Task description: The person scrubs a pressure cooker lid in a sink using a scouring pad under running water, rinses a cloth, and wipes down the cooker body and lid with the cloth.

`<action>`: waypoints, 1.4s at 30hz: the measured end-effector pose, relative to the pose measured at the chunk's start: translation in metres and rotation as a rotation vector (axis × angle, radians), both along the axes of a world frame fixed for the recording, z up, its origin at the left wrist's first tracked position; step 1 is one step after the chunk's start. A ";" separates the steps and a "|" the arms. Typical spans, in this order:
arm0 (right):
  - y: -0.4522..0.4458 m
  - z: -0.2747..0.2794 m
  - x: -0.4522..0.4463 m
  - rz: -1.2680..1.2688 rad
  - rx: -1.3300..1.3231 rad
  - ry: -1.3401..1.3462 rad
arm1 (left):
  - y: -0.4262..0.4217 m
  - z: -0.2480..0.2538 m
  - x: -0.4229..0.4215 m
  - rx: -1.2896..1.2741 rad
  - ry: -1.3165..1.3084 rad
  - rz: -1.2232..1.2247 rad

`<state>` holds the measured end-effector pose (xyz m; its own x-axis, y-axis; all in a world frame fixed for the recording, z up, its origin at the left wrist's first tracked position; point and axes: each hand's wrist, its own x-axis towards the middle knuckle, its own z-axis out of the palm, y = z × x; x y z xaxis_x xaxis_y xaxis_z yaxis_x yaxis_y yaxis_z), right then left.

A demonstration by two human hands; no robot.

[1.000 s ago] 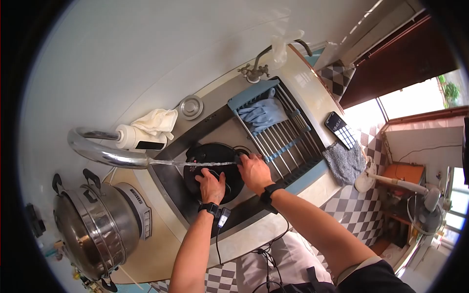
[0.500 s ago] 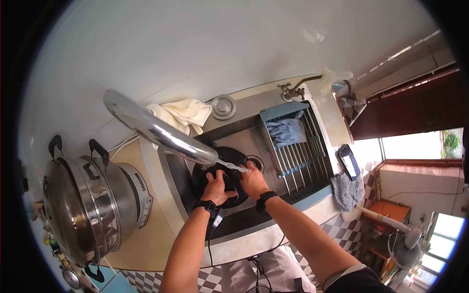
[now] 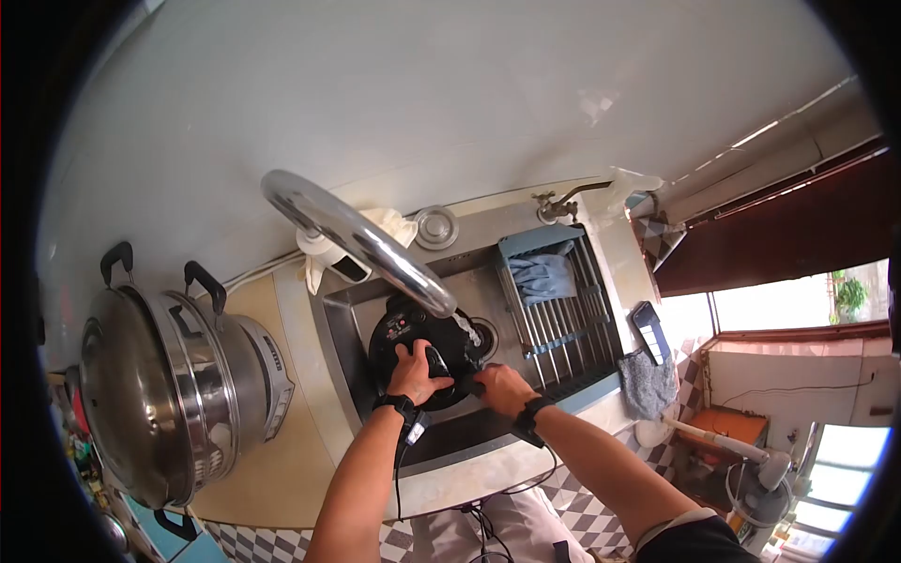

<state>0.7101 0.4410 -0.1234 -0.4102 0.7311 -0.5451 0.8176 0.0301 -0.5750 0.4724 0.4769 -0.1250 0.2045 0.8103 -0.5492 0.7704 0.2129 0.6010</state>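
Note:
A round black lid-like piece (image 3: 404,328) with small red and white markings lies tilted in the metal sink (image 3: 343,328). My left hand (image 3: 418,375) grips a raised part of it, thumb apart from the fingers. At its right edge is my right hand (image 3: 507,389), fingers curled closed; what they hold, if anything, is dark and hard to make out. Water (image 3: 466,328) runs from the curved chrome faucet (image 3: 375,249) onto the black piece, near its right side. Both wrists wear black bands.
A blue-framed drying rack (image 3: 572,347) holding a blue cloth (image 3: 542,279) spans the sink's right side. To the left stands a large steamer pot (image 3: 150,394). A phone (image 3: 648,330) and grey cloth (image 3: 649,385) lie at the right edge. A drain (image 3: 483,335) shows below.
My right hand has moved down along the black piece's right edge, out of the water stream. My left hand stays on the piece. The view has shifted, and more of the markings show.

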 end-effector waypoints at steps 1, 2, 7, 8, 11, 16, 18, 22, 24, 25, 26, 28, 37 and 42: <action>-0.009 0.018 0.007 -0.074 0.093 -0.038 | -0.001 -0.001 0.000 0.010 0.006 0.001; -0.017 0.035 0.011 -0.146 0.183 -0.072 | -0.003 0.010 0.001 0.021 0.031 0.002; -0.057 0.052 0.022 -0.281 0.290 -0.120 | -0.006 0.045 0.004 0.126 0.158 -0.085; -0.059 0.053 0.019 -0.231 0.384 -0.092 | 0.000 0.054 0.002 0.263 0.201 -0.311; -0.066 0.056 0.019 -0.225 0.528 -0.044 | 0.014 0.056 0.002 0.491 0.183 -0.783; -0.067 0.056 0.021 -0.296 0.507 -0.021 | 0.040 0.065 0.031 0.337 0.332 -1.230; -0.066 0.058 0.024 -0.311 0.509 -0.015 | 0.042 0.060 0.033 0.387 0.331 -1.282; -0.070 0.053 0.024 -0.333 0.512 0.002 | 0.041 0.066 0.042 0.424 0.357 -1.407; -0.071 0.047 0.024 -0.326 0.481 -0.006 | 0.044 0.065 0.044 0.426 0.376 -1.456; -0.071 0.044 0.024 -0.302 0.452 -0.016 | 0.046 0.059 0.042 0.447 0.379 -1.488; -0.071 0.043 0.024 -0.313 0.454 -0.015 | 0.048 0.058 0.042 0.469 0.382 -1.518; -0.072 0.041 0.024 -0.293 0.469 -0.009 | 0.050 0.056 0.044 0.504 0.364 -1.490; -0.073 0.048 0.026 -0.335 0.531 0.045 | 0.065 0.040 0.081 0.301 0.361 -0.912; -0.073 0.048 0.025 -0.334 0.517 0.042 | 0.064 0.016 0.070 0.366 0.233 -0.652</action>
